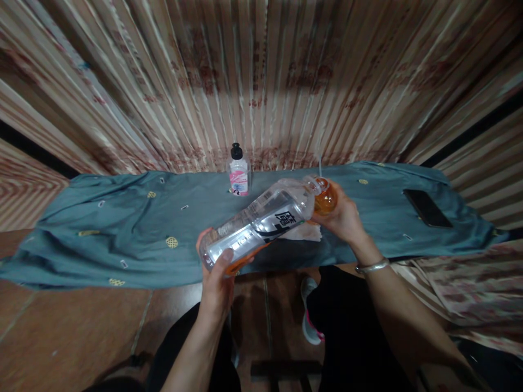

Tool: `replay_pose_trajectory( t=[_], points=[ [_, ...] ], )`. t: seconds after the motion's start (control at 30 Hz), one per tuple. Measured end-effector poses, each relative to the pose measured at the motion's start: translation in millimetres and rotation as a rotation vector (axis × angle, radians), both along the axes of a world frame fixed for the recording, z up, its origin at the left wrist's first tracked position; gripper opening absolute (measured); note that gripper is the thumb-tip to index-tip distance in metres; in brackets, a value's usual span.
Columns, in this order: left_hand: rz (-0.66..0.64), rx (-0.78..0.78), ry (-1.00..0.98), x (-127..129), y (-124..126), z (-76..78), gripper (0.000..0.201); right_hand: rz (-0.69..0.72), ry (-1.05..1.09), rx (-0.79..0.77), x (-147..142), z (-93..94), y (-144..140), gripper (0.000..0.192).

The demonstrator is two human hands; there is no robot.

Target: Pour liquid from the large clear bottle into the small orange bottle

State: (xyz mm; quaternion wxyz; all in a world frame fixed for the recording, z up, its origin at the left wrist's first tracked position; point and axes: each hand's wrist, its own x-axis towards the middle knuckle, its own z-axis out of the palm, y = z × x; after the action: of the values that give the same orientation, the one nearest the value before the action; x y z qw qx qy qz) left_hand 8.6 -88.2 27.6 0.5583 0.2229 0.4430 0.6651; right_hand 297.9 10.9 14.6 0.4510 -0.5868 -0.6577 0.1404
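Clear bottle (261,223), label showing one bold black character, lies tilted in the closed left hand (218,277); right hand (341,215) seemingly grips an orange glass (326,198).

L hand (218,272) raised, fingers curled shut, thumb on top, forearm straight up from below. R hand (341,218) closed too, wrist bent inward w/ bangle.

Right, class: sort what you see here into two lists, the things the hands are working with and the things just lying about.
In use:
- large clear bottle, tipped over, base held by the left hand
- small container of orange liquid at the bottle's mouth, held by the right hand

Lying about:
- small pink-labelled bottle
- dark phone
- white tissue
- teal cloth
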Motion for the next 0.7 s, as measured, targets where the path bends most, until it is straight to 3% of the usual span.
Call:
replay_pose_trajectory(
  t=[0.7],
  points=[
    [-0.013, 0.028, -0.052, 1.6, 1.1, 0.8, 0.069, 0.039, 0.0, 0.03, 2.5, -6.2, 3.9, 0.093]
  ],
)
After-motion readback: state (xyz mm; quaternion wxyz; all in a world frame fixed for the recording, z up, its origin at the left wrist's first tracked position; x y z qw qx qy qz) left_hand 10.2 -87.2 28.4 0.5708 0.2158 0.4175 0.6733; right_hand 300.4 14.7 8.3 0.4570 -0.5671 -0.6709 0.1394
